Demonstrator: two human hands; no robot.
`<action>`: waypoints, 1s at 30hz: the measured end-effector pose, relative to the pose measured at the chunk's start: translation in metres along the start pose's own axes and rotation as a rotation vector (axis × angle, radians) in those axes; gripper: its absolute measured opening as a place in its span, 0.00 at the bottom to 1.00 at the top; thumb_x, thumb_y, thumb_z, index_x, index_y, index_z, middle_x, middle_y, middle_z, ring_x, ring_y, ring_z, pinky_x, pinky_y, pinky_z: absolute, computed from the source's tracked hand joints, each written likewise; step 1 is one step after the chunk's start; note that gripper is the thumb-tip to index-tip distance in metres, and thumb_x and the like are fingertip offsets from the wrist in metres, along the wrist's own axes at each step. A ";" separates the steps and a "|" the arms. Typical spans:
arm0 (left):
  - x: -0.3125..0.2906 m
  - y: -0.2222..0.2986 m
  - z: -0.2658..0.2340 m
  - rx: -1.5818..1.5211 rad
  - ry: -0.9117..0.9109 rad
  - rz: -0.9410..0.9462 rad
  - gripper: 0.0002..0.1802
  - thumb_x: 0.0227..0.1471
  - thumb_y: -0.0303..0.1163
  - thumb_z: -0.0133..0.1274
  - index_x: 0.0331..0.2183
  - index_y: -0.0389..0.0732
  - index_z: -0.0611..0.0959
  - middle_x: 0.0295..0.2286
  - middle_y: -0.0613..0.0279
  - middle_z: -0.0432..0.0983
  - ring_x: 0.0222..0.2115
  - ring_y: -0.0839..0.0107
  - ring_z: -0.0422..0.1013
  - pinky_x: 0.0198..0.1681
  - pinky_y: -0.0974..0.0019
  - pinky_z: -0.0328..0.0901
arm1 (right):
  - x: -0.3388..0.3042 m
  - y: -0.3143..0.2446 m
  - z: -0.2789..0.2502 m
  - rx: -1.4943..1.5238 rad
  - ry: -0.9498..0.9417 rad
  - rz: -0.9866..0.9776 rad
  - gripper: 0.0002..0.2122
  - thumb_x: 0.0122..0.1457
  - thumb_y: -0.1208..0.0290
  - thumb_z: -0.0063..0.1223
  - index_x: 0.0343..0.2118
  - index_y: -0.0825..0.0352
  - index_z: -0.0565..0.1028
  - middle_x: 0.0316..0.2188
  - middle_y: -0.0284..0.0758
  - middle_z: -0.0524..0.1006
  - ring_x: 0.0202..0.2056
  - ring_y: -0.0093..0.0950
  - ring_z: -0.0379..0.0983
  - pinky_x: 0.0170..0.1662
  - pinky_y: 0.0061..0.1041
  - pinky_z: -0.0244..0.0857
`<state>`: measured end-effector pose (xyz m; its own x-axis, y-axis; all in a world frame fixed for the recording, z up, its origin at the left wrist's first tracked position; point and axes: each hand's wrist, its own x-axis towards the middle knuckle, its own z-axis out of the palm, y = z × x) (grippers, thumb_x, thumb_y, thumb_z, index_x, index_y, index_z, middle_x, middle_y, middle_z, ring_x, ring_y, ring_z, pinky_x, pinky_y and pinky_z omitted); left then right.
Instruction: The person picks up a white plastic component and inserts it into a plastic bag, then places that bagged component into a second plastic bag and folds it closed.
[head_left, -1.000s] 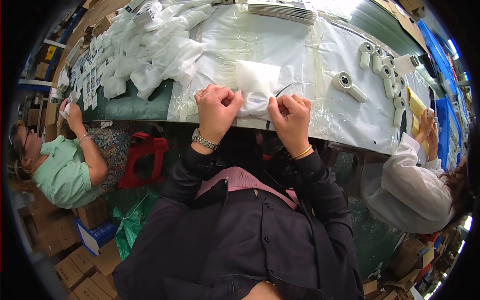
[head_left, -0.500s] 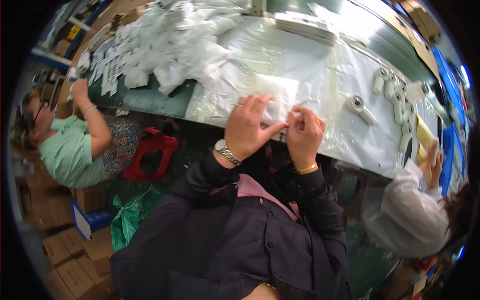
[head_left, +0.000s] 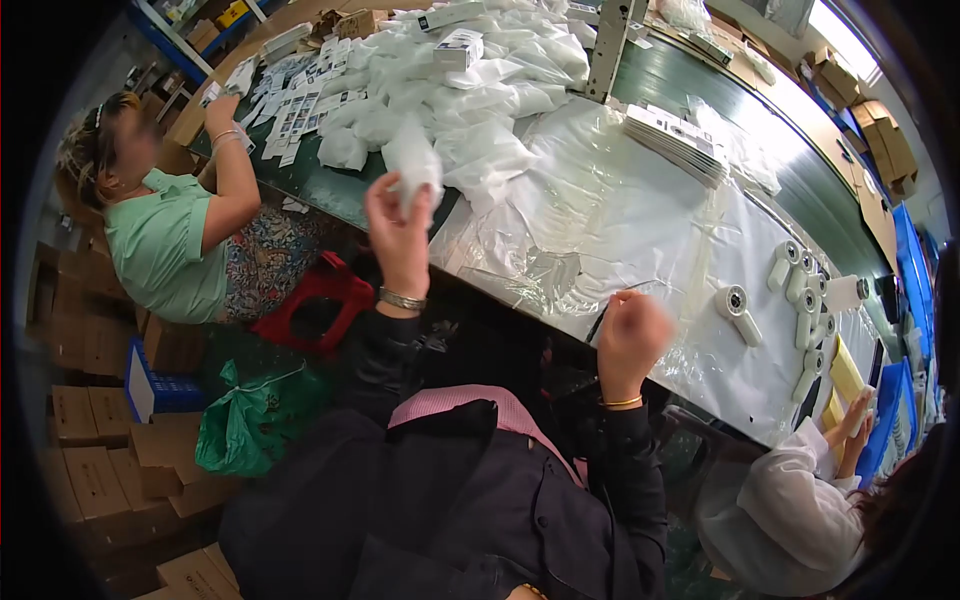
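A white, translucent wrapped pouch (head_left: pixel 412 172) is pinched in my left hand (head_left: pixel 400 235), at the near edge of a big heap of similar white pouches (head_left: pixel 470 100). What lies inside the pouch I cannot make out. My right hand (head_left: pixel 635 335) hovers over the front edge of the plastic-covered table (head_left: pixel 570 230), smeared by motion, with its fingers curled in. A thin dark line shows beside those fingers, but whatever they hold is hidden. To the right of that hand, a white handheld device with a round head (head_left: pixel 738 312) lies alone on the plastic.
Several similar devices (head_left: pixel 805 300) cluster at the right. A stack of flat printed cartons (head_left: pixel 678 142) lies near the metal post (head_left: pixel 608 50). Printed cards (head_left: pixel 305 110) spread at the left, by a co-worker in green (head_left: pixel 165 245). Another in white (head_left: pixel 790 500) sits at the right.
My left hand has moved left to the heap with the white pouch, away from the table's middle. My right hand has separated from it and dropped lower. The view has shifted too.
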<state>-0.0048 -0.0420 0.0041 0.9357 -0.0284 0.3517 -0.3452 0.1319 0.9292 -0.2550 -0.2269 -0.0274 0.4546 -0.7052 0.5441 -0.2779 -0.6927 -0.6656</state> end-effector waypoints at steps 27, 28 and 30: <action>0.041 0.012 0.004 0.866 -0.113 0.665 0.29 0.62 0.44 0.66 0.59 0.43 0.80 0.63 0.48 0.70 0.62 0.50 0.67 0.62 0.50 0.63 | 0.016 0.000 -0.043 0.152 0.003 0.023 0.06 0.58 0.77 0.68 0.36 0.61 0.81 0.20 0.24 0.75 0.26 0.25 0.71 0.45 0.30 0.62; 0.045 0.024 0.014 0.745 -0.210 0.727 0.28 0.62 0.42 0.66 0.59 0.44 0.80 0.62 0.49 0.71 0.61 0.51 0.68 0.61 0.50 0.64 | 0.018 0.003 -0.051 0.140 0.005 0.010 0.06 0.58 0.78 0.68 0.36 0.62 0.82 0.21 0.25 0.75 0.25 0.25 0.70 0.45 0.29 0.62; 0.048 0.056 0.046 0.669 -0.320 0.674 0.27 0.62 0.40 0.66 0.58 0.43 0.81 0.60 0.50 0.73 0.60 0.53 0.69 0.60 0.53 0.65 | 0.021 0.012 -0.063 0.120 0.015 -0.001 0.07 0.58 0.79 0.69 0.37 0.63 0.82 0.22 0.26 0.76 0.25 0.24 0.70 0.46 0.28 0.63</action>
<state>0.0173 -0.0811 0.0785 0.5002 -0.4312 0.7509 -0.8582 -0.3627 0.3633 -0.3020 -0.2596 0.0088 0.4423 -0.7070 0.5518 -0.1732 -0.6710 -0.7209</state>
